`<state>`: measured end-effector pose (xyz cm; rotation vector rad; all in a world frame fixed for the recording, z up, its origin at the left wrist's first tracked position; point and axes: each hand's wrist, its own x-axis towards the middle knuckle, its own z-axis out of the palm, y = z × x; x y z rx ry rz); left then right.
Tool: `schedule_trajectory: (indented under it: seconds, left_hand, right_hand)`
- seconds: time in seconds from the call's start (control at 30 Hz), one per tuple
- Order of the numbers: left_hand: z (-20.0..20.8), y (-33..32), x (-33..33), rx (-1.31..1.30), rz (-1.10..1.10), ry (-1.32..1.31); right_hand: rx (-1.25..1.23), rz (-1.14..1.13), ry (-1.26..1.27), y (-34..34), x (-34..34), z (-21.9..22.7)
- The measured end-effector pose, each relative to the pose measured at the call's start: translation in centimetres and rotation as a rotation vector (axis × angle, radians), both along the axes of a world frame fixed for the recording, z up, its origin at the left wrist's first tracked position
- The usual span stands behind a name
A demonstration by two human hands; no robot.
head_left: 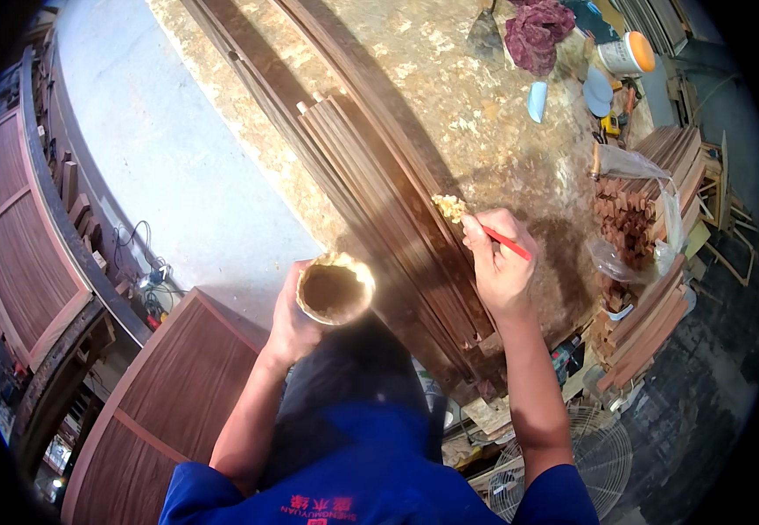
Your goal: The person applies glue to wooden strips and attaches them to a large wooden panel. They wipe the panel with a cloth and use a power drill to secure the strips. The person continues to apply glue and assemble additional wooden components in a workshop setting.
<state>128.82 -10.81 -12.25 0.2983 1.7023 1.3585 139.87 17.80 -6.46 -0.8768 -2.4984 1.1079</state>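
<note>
My left hand (289,325) is wrapped round the side of a round tub (337,294), its mouth toward me; pale crusted stuff coats its rim and the inside is brownish. Between the fingers of my right hand (503,267) is a small brush (509,242) with a red handle. Its tip is caked with a lumpy yellowish mass and hangs over long brown wooden strips (344,144). These strips lie side by side on a stained, mottled work board (475,122). Whether the brush tip touches a strip, I cannot tell.
Framed wooden panels (178,394) stand at lower left, with another panel (29,236) at far left. A stack of wood pieces (633,210) under clear plastic is at right. A dark red cloth (537,35) and a white bucket (629,54) lie far right. A wire fan guard (589,455) sits below.
</note>
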Motion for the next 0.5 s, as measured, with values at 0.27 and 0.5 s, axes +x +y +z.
schedule_trajectory:
  seconds: [0.27,0.5]
  left_hand:
    - [0.2,0.4,0.3,0.006,-0.005,-0.025]
    - [-0.1,0.7,0.4,-0.014,-0.041,-0.005]
  right_hand:
    - [-0.274,-0.1,-0.005,2.0,1.7,0.6]
    - [-0.365,-0.29,0.207,3.3,3.1,-1.4]
